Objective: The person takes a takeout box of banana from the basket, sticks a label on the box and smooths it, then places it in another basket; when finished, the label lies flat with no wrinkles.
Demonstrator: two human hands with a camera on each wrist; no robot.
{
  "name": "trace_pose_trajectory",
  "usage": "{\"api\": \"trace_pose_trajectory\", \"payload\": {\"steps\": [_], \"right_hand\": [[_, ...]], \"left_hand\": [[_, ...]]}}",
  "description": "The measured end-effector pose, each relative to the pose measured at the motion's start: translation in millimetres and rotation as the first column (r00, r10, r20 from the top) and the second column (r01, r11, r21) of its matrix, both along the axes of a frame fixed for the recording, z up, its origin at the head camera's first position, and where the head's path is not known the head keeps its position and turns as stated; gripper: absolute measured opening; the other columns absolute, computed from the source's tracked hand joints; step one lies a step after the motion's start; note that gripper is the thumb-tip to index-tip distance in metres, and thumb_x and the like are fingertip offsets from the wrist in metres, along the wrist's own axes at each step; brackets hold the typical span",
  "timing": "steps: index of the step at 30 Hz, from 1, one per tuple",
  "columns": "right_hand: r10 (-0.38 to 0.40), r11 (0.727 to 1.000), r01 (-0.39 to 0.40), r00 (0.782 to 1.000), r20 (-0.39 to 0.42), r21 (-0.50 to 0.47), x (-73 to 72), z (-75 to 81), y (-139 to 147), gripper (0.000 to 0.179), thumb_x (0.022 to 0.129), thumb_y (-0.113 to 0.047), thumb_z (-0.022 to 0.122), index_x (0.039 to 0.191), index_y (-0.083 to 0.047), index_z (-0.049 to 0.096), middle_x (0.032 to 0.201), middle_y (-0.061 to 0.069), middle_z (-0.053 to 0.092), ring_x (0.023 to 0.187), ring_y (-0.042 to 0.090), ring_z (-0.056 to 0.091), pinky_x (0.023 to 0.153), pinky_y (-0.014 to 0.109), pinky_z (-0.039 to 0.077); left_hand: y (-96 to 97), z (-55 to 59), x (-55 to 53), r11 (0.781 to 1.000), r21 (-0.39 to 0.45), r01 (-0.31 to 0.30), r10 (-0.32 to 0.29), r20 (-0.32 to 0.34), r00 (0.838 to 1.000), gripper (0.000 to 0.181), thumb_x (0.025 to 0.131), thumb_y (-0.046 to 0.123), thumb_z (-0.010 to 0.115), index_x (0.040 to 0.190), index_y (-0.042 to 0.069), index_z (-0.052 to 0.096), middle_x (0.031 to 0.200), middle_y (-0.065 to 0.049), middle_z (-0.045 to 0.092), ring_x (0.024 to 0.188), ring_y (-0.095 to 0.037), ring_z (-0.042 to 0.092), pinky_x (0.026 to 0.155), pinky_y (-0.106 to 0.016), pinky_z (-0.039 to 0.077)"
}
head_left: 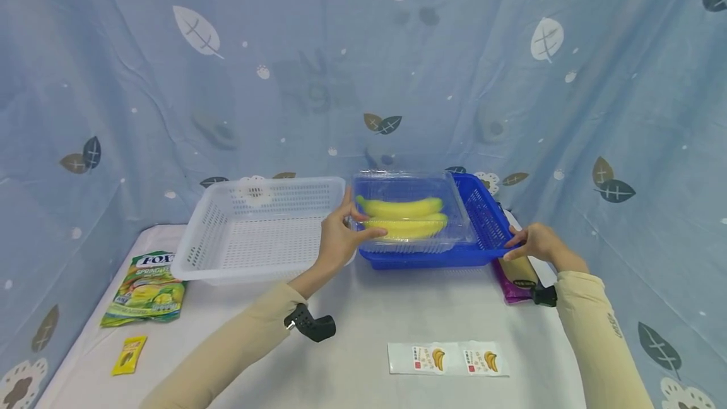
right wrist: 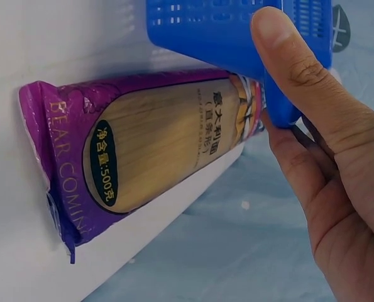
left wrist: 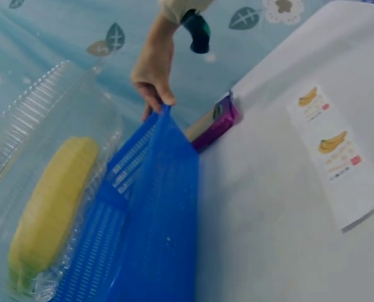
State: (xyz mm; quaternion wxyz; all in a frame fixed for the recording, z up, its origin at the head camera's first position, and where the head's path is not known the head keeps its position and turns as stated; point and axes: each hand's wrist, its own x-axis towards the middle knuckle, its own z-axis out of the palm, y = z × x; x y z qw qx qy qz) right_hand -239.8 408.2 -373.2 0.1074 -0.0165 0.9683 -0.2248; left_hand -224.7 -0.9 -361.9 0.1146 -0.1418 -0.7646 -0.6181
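My left hand (head_left: 339,232) pinches the left side of a clear plastic box (head_left: 459,213), thumb in front and fingers behind. Two yellow bananas (head_left: 404,209) lie inside it, seen through the plastic. The box overlaps a blue slotted basket (head_left: 426,261), sitting at its mouth. On the basket's right front corner, my right hand (head_left: 536,245) grips the rim; the right wrist view shows the thumb (right wrist: 293,56) over the rim and fingers beneath. Close by that hand is a purple bag of spaghetti (right wrist: 155,141), partly hidden by the basket in the head view.
A white basket (head_left: 195,257) stands left of the blue one. Farther left lie a green FOX'S candy bag (head_left: 149,289) and a small yellow packet (head_left: 129,355). A strip of banana-print labels (head_left: 449,358) lies near the front. Patterned blue cloth (head_left: 318,100) hangs behind and at both sides.
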Motion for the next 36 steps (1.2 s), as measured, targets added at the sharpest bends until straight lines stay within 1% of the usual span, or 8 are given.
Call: {"api": "trace_pose_trajectory", "payload": {"steps": [4,10,17,24,27,30,34,36], "right_hand": [[-0.012,1.000,0.012,1.000,0.015,-0.012,-1.2,-1.1,0,0.045,0.071,-0.030,0.084,0.094,0.006,0.073,0.135,0.033,0.035,0.123,0.058,0.033,0.097,0.067,0.034],[-0.010,1.000,0.010,1.000,0.015,-0.020,-1.6,-1.1,0,0.045,0.070,-0.031,0.085,0.094,0.006,0.073,0.135,0.033,0.036,0.123,0.059,0.034,0.097,0.068,0.034],[0.005,1.000,-0.005,1.000,0.005,-0.015,-1.7,-2.3,1,0.041,0.071,-0.028,0.085,0.092,0.005,0.074,0.134,0.032,0.036,0.123,0.059,0.033,0.095,0.065,0.037],[0.001,1.000,-0.001,1.000,0.013,-0.009,0.1,-1.1,1,0.036,0.073,-0.024,0.084,0.092,0.005,0.074,0.133,0.031,0.037,0.123,0.060,0.031,0.094,0.065,0.037],[0.001,1.000,-0.001,1.000,0.016,-0.007,0.2,-0.9,2,0.037,0.073,-0.024,0.084,0.092,0.005,0.074,0.133,0.031,0.037,0.123,0.061,0.030,0.095,0.067,0.035],[-0.001,1.000,0.002,1.000,0.018,-0.013,-0.1,-0.4,2,0.038,0.073,-0.025,0.084,0.093,0.006,0.073,0.134,0.031,0.036,0.124,0.061,0.028,0.097,0.070,0.030],[0.003,1.000,-0.003,1.000,0.014,-0.010,0.0,0.8,2,0.039,0.073,-0.026,0.084,0.093,0.006,0.073,0.134,0.031,0.037,0.124,0.061,0.029,0.098,0.070,0.030],[0.004,1.000,-0.004,1.000,0.015,-0.009,0.3,1.5,1,0.040,0.073,-0.026,0.084,0.093,0.006,0.073,0.134,0.031,0.037,0.124,0.060,0.030,0.098,0.070,0.031]], "left_hand": [[-6.2,2.1,9.6,1.000,0.002,0.000,0.000,0.010,1.000,0.040,0.067,0.018,0.087,0.081,-0.004,0.057,0.156,-0.004,0.026,0.042,0.000,0.023,0.041,-0.018,0.027],[-11.6,5.4,22.7,1.000,0.002,-0.018,0.018,0.019,1.000,0.034,0.067,0.010,0.086,0.079,-0.003,0.057,0.154,-0.006,0.029,0.043,0.005,0.022,0.042,-0.017,0.024],[-19.1,5.5,39.3,1.000,-0.015,-0.016,0.017,0.042,0.999,0.036,0.064,0.017,0.089,0.077,0.006,0.057,0.154,0.002,0.029,0.045,0.000,0.024,0.043,-0.016,0.027],[-24.5,5.1,61.2,1.000,-0.003,0.023,-0.023,0.041,0.999,0.040,0.063,0.020,0.089,0.078,0.002,0.057,0.155,0.002,0.027,0.048,-0.003,0.025,0.044,-0.016,0.027],[-26.9,5.0,71.9,0.999,-0.011,0.037,-0.036,0.043,0.998,0.039,0.064,0.019,0.089,0.077,0.003,0.056,0.155,0.003,0.027,0.049,-0.003,0.026,0.044,-0.017,0.028],[-29.3,4.6,83.2,0.999,-0.016,0.039,-0.038,0.045,0.998,0.038,0.063,0.019,0.089,0.075,0.008,0.055,0.155,0.004,0.027,0.052,-0.007,0.028,0.044,-0.017,0.029],[-32.7,3.7,99.7,0.999,0.000,0.036,-0.036,0.078,0.996,0.037,0.062,0.019,0.090,0.074,0.009,0.057,0.154,0.005,0.028,0.062,-0.014,0.034,0.044,-0.016,0.029],[-34.3,2.3,107.9,0.999,0.014,0.041,-0.042,0.101,0.994,0.037,0.061,0.018,0.091,0.074,0.008,0.057,0.154,0.004,0.029,0.077,-0.014,0.046,0.044,-0.016,0.030]]}}
